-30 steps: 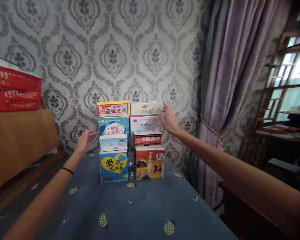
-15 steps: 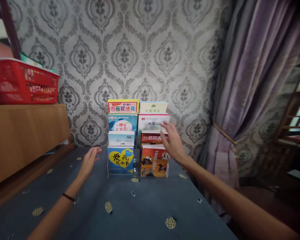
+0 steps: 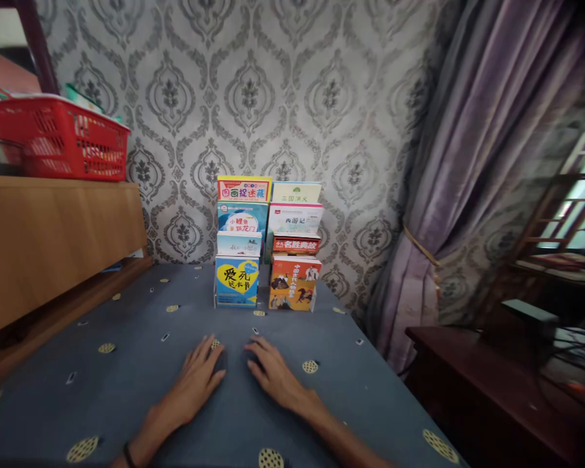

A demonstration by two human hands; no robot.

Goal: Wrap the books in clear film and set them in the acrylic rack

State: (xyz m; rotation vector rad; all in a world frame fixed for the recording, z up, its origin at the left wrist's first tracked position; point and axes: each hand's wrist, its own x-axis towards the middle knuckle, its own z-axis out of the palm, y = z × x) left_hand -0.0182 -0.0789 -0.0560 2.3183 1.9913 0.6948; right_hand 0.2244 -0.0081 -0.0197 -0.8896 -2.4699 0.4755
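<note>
My left hand (image 3: 197,377) lies on the dark blue patterned tablecloth (image 3: 141,370), fingers stretched out and holding nothing. Opposite it, my right hand (image 3: 275,374) rests on the cloth with its fingers apart, also bare. Beyond both hands stands a clear tiered rack of books in two columns. At the front left is a blue and yellow book (image 3: 236,281); at the front right, an orange book (image 3: 294,284). Behind them rise a red-titled book (image 3: 296,245), a pink-edged book (image 3: 295,220) and a yellow-edged picture book (image 3: 244,190). Neither hand touches the rack.
A wooden cabinet (image 3: 58,240) flanks the table on the left, with a red plastic basket (image 3: 97,146) on top. Patterned wallpaper (image 3: 253,84) covers the wall behind the books. To the right hang a purple curtain (image 3: 448,162) and a dark red wooden table (image 3: 468,377).
Both hands have come away from the sides of the books, back toward me and down onto the tablecloth. The books stand in the same arrangement. The camera view has shifted slightly.
</note>
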